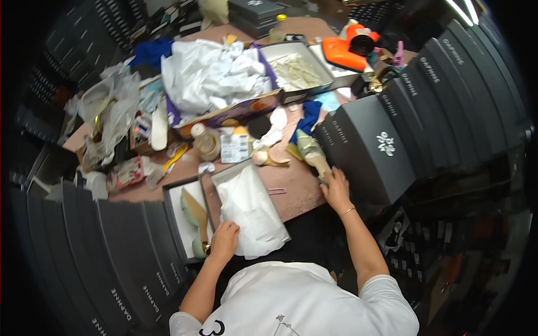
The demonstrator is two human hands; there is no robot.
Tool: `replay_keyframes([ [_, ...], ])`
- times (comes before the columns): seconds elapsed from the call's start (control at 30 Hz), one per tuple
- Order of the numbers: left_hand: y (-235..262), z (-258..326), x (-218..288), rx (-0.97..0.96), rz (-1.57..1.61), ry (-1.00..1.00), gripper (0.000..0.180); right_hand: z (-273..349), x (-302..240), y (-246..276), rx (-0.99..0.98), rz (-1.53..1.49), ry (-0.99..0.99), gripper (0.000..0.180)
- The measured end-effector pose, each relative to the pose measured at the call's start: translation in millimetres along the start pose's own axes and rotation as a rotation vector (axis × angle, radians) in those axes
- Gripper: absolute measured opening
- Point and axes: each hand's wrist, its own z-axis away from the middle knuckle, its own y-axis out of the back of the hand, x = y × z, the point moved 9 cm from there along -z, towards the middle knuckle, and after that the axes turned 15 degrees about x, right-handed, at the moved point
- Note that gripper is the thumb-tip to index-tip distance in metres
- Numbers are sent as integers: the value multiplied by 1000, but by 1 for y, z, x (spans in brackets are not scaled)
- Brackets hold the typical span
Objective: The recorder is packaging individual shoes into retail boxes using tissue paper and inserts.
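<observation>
My right hand [337, 190] is closed on the near end of a pale green shoe [311, 152], which lies on the pinkish table beside a dark box. My left hand [225, 241] has its fingers curled at the edge of white tissue paper [251, 210]. That paper fills a shoebox part [282, 217] at the table's front edge. Just left of it, a second green shoe [193, 210] with a tan inside lies on its side in an open dark shoebox [171, 204].
Dark shoeboxes [134, 224] stand in a row on my left, and more shoeboxes [364, 145] line the right. A carton [224, 115] of crumpled white paper, a tray [314, 89] of small packets, an orange heat-gun-like tool [344, 53] and a clear bottle [205, 143] sit farther back.
</observation>
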Motion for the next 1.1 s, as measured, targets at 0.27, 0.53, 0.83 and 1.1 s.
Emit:
replay_keyframes([
  [0.27,21,41,11,404,-157,-23,68,75,-243,-15,-238,-219,761,71],
  [0.53,17,43,-69,664,584,364,19,31,-153,2,47,-723,168,35],
  [0.83,21,46,-99,478,856,570,23,116,-194,16,-1197,-1165,-308,38],
  [1.1,174,63,-27,877,-77,54,13,113,-224,-131,-667,-309,552,98],
])
